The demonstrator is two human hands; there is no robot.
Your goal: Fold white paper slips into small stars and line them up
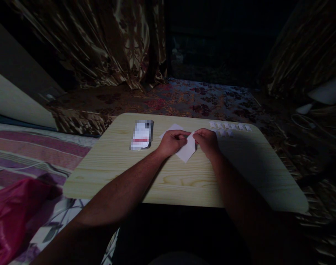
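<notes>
A sheet of white paper point(187, 150), partly folded, is held just over the wooden table top between my two hands. My left hand point(173, 141) pinches its left side, and my right hand point(207, 140) grips the upper right edge with thumb and fingers. One corner of the paper points toward me. Behind my left hand lies another pale piece of paper point(173, 127); whether it joins the held one I cannot tell. Several small white folded pieces point(230, 126) sit in two rows beyond my right hand.
On the left of the light wooden table point(168, 184) lies a phone point(141, 134) with its screen lit and blurred out. A striped bed point(60, 147) with a pink cloth point(16, 213) is at the left. Gold curtains point(134, 36) hang behind; a white lamp point(326, 90) stands at right.
</notes>
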